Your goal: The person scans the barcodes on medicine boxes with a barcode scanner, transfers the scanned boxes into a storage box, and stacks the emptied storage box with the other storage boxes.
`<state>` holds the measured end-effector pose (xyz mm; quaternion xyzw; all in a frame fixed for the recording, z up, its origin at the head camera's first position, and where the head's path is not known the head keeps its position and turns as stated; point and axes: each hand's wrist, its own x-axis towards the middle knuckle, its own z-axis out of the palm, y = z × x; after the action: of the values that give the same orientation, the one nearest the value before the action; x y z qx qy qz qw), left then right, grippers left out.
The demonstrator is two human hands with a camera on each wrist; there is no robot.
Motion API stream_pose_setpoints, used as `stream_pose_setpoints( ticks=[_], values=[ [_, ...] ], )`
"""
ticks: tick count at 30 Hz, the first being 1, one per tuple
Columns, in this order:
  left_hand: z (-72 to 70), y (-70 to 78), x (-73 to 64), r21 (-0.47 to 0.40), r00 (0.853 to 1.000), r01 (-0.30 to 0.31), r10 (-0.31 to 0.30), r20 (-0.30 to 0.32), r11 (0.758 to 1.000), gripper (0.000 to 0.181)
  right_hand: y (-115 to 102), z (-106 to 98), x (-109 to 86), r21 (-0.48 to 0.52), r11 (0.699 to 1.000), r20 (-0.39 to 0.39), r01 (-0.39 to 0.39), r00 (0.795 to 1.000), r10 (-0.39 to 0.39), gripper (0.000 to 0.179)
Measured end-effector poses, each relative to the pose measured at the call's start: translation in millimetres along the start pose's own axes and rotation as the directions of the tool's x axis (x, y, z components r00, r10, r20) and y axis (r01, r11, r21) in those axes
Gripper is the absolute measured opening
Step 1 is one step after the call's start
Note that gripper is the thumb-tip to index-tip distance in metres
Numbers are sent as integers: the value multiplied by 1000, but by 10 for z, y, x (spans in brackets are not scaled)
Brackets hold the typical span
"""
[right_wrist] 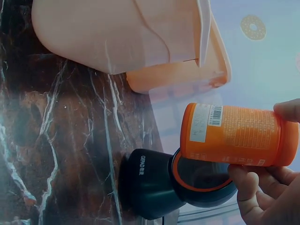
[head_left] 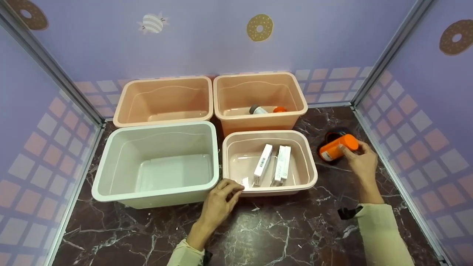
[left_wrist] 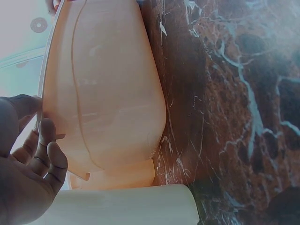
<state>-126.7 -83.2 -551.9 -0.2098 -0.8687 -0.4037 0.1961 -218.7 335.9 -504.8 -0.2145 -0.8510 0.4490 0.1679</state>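
Held an orange cylindrical plastic bottle (head_left: 337,147) in the right hand (head_left: 364,166), thumb on one side and bent fingers on the other near the cap end, leaving bare the lower end with its white label and barcode. Tilted the bottle at the right of the dark brown, white-veined marbled tabletop (head_left: 236,240), beside the group of bins, partly covering from sight a glossy black device (right_wrist: 157,183) with white lettering and an orange-edged round part. Could not tell, from the overlap, contact from a gap between bottle and device. Pinched the rim of a shallow pale-pink rectangular plastic bin (head_left: 240,159) in the left hand (head_left: 218,201), at the near left corner, thumb and bent fingers together at the edge. Had narrow white printed cardboard boxes (head_left: 263,164) lying lengthwise inside that bin, slightly apart, one to the left and what looked like a pair to the right. Had a deep pale-green rectangular plastic bin (head_left: 166,198) just to the left, and two deep peach rectangular plastic bins side by side behind, the left one (head_left: 166,96) and the right one (head_left: 255,125). Showed in the right one a white bottle with a grey cap (head_left: 260,110) and, near it, a rounded orange item (head_left: 279,109), both partly hidden by the front rim. Wore pale cream sleeves (head_left: 384,229) on both arms.
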Motion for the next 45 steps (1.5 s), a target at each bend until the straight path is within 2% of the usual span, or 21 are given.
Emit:
stream_pose_setpoints(
  ticks=[11, 19, 34, 40, 45],
  values=[
    [5, 1, 2, 4, 1000, -7, 7, -2, 1000, 11, 106, -18, -39, -23, 999, -11, -47, 999, 46, 61],
    [3, 7, -1, 2, 1000, -10, 10, -5, 1000, 11, 178, -19, -65, -27, 998, 6, -49, 999, 49, 66],
    [5, 3, -1, 6, 1000, -3, 3, 1, 1000, 11, 267, 32, -104, -36, 995, -36, -90, 995, 89, 66],
    [4, 1, -3, -10, 1000, 4, -4, 11, 1000, 11, 297, 34, -123, -55, 995, -29, -86, 996, 85, 66],
    [10, -11, -7, -30, 1000, 1, -1, 10, 1000, 11, 321, 47, -130, -19, 995, -8, -94, 996, 94, 64]
  ],
)
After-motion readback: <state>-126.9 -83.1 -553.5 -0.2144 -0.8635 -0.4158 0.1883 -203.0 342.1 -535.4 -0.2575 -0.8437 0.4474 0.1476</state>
